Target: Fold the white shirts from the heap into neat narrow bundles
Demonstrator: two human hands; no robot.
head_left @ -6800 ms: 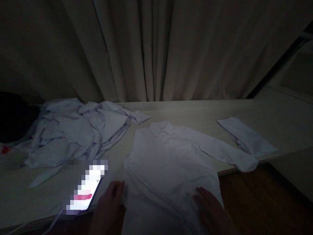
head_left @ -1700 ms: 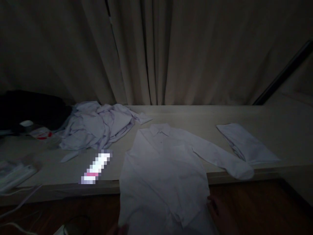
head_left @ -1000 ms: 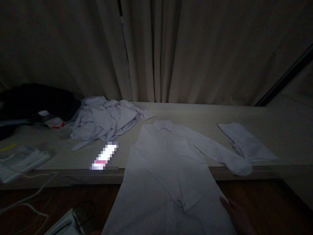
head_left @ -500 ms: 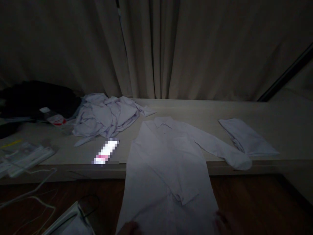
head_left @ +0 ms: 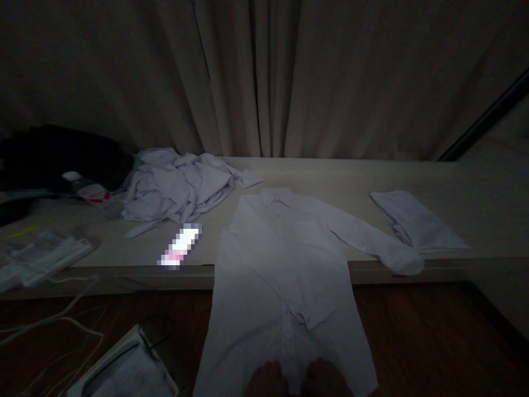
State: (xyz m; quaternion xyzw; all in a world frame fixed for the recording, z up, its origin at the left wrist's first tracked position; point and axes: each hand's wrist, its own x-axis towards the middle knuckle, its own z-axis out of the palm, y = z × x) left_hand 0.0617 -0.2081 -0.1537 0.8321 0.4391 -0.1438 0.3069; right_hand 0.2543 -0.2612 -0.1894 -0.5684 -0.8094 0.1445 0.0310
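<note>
The white long-sleeved cotton shirt [head_left: 285,264] hung off the pale wooden bench [head_left: 330,182], its hem by the left hand [head_left: 266,381] and right hand [head_left: 326,381]; their grip was too dark to tell. One sleeve lay folded across, the other spread. A folded white shirt [head_left: 417,220] lay right, a crumpled white pile [head_left: 177,184] left.

Both the left hand [head_left: 268,380] and right hand [head_left: 326,380] are cut off by the bottom edge; the phone [head_left: 180,252] screen is pixelated, its content unreadable.
</note>
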